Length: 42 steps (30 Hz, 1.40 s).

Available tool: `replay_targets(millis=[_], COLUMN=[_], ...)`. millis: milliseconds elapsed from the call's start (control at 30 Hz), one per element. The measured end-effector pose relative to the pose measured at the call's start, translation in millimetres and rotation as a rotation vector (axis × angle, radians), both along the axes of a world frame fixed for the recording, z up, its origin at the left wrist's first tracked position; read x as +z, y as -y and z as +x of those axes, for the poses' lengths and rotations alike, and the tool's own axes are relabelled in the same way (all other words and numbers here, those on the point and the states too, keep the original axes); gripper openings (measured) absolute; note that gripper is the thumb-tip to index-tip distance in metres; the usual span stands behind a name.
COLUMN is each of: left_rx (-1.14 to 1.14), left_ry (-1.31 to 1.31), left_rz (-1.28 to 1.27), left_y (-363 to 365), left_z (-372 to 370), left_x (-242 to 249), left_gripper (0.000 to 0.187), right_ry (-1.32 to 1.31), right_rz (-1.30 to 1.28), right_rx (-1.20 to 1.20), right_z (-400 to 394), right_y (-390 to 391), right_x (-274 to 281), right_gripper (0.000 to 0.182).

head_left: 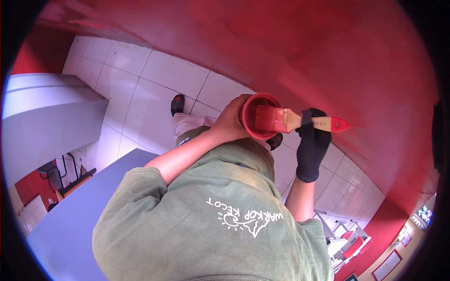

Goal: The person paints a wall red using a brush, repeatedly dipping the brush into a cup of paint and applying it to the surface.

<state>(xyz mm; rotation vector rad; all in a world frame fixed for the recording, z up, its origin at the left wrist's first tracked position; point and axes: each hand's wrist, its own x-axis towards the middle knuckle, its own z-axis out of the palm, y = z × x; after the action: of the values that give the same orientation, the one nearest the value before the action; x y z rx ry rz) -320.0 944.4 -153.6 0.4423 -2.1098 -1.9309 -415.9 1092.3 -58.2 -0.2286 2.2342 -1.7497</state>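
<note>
A red plastic cup is in my bare left hand, the fingers wrapped around its side. Over the cup's mouth lies a flat paintbrush with its bristles inside, coated in red paint. My right hand, in a black knit glove, grips the brush by its wooden handle, whose red tip points right. How much paint the cup holds is hard to make out. Both hands are in front of my body, close to the red wall.
White floor tiles run along the wall's base. To the left are a pale grey cabinet-like block and a blue-grey tabletop. Chairs stand at the lower right, near framed pictures.
</note>
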Motion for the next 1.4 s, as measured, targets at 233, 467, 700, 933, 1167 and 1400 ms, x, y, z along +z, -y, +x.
replay_targets(millis=[233, 467, 700, 933, 1167, 1400], left_rx=[-0.09, -0.209, -0.332, -0.448, -0.48, -0.434], left_ry=[-0.107, -0.043, -0.031, 0.077, 0.053, 0.1], left_rz=[-0.045, -0.111, -0.053, -0.166, -0.223, -0.281], left_y=[-4.7, -8.7, -15.7, -17.2, -32.5, -50.1], left_z=[-3.9, -19.4, -37.5, -50.7, -57.0, -63.0], left_x=[0.0, 7.3, 1.1, -20.3, -17.2, -18.8], left_gripper=[0.073, 0.073, 0.076, 0.081, 0.049, 0.048], right_ry=[-0.075, -0.185, -0.073, -0.125, -0.065, -0.01], right_rz=[0.09, -0.009, -0.168, -0.121, -0.161, -0.311], right_rx=[0.068, -0.042, -0.239, -0.381, -0.43, -0.513], right_z=[8.4, 4.3, 10.7, 15.8, 20.3, 16.3], right_y=[-17.3, -23.9, -39.8, -58.8, -72.2, -83.5], right_x=[-12.8, -15.9, -34.9, -47.0, -45.8, -61.6], right_gripper=[0.011, 0.015, 0.016, 0.019, 0.015, 0.02])
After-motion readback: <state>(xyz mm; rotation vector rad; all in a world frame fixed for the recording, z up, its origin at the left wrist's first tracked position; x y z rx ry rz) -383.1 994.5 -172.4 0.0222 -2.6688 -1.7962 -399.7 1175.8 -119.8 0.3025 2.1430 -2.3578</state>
